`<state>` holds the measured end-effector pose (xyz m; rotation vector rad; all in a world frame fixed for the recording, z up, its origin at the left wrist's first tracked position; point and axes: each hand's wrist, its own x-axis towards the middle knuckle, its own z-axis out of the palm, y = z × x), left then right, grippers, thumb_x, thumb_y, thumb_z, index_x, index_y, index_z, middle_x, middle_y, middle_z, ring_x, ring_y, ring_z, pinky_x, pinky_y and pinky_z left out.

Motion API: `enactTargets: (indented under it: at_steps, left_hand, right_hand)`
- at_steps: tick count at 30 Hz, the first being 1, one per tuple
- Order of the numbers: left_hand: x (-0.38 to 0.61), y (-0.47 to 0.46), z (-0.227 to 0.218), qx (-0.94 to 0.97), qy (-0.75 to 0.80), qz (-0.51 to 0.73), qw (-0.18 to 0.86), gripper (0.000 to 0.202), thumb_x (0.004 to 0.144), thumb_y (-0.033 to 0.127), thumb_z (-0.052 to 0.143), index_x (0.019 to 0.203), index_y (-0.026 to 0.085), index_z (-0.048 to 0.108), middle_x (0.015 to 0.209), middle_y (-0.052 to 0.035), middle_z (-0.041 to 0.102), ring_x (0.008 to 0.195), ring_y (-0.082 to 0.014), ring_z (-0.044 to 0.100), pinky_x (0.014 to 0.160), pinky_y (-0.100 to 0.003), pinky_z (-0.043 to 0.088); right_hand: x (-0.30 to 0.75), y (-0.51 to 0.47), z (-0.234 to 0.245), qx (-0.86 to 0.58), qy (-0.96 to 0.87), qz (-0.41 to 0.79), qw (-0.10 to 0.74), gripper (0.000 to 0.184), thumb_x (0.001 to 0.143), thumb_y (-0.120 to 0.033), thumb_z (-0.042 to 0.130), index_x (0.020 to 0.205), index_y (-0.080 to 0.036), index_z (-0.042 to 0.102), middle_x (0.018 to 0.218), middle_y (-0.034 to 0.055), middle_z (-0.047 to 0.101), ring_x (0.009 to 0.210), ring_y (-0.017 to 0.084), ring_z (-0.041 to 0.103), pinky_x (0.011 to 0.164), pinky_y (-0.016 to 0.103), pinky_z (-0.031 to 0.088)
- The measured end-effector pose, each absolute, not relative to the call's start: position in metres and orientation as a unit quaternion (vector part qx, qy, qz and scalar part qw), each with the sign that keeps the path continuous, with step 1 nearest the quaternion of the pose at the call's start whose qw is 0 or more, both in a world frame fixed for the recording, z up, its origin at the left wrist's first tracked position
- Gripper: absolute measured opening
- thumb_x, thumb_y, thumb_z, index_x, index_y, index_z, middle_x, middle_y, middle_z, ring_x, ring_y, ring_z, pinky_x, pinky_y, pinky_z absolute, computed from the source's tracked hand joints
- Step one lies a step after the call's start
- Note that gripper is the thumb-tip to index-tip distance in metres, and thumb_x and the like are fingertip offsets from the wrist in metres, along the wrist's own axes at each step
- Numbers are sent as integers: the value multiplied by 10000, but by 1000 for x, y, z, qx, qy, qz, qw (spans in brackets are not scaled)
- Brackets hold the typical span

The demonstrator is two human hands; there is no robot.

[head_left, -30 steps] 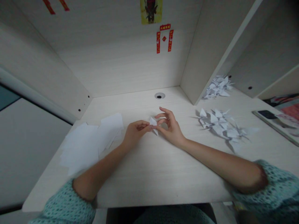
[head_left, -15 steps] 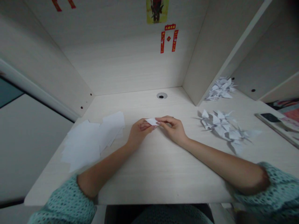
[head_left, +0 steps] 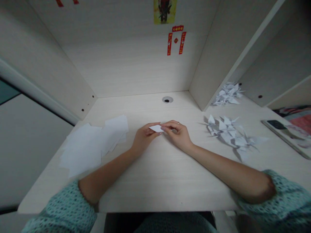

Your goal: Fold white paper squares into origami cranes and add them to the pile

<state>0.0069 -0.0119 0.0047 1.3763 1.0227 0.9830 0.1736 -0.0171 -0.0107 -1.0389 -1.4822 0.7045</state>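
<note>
A small folded piece of white paper (head_left: 156, 128), diamond-shaped from above, is held between both hands over the middle of the desk. My left hand (head_left: 144, 136) grips its left side, thumb below and fingers behind. My right hand (head_left: 178, 132) pinches the right end between thumb and fingertips, which hide that end. Left of my hands lie overlapping sheets of white paper (head_left: 85, 145). To the right rests a cluster of folded white paper cranes (head_left: 228, 131), wings and points sticking out.
More folded paper pieces (head_left: 228, 94) are heaped beside the upright divider (head_left: 213, 64). A phone (head_left: 284, 136) lies at the far right near a reddish cloth (head_left: 301, 118). A round cable hole (head_left: 167, 99) sits at the back of the desk (head_left: 165, 181).
The view has shifted slightly. Both hands keep hold of the folded paper, which is turned a little so that its diamond outline shows more clearly.
</note>
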Motion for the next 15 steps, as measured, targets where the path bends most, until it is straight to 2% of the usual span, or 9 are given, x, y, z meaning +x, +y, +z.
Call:
enactTargets:
  at_steps: [4,10,15]
  left_hand:
    - [6,-11,3,581,436,417,546,452,667,295,753,1094,182,654,955,-55,739,904,-198,687,869,-342,513]
    - [2,-9,2,582,434,435,532,471,661,311,766,1096,166,656,1000,-73,733,939,-214,680,905,-363,504]
    - [1,-6,-1,579,419,439,545,494,658,309,771,1115,165,648,1001,-68,733,946,-209,678,910,-356,505]
  right_hand:
    - [174,-18,-11,-453,-645,290,543,126,789,-284,662,863,-217,739,813,43,719,725,162,613,709,310,466]
    - [177,-16,-8,-418,-643,341,544,162,761,-303,700,896,-224,744,851,52,717,784,175,635,758,322,481]
    - [177,-13,-10,-387,-618,395,559,121,731,-322,728,821,-247,758,858,58,723,828,193,656,801,351,494]
